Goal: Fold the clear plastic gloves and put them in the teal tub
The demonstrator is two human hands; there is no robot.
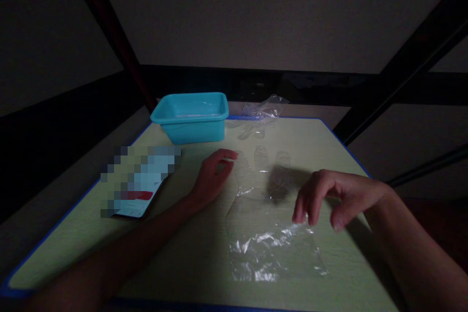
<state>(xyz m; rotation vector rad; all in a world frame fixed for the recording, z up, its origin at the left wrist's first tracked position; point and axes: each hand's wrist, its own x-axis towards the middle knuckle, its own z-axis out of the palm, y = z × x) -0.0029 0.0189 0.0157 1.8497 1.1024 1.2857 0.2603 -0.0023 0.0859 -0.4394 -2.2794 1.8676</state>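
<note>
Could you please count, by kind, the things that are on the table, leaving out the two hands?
Turquoise tub: 1
Phone-like device: 1
Flat clear plastic glove: 1
Crumpled clear plastic heap: 1 (separate pieces cannot be told)
Total: 4

A turquoise plastic tub (pixel 193 129) is standing at the far left of a pale, blue-edged table (pixel 310 139). A smartphone (pixel 148 195) is lying nearer, lit. A dark bar (pixel 402 68) is slanting behind.

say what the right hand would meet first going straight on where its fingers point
Most likely the clear plastic glove lying flat on the table: the fingers of the right hand angle down toward it, though any gap is hard to judge.
</note>
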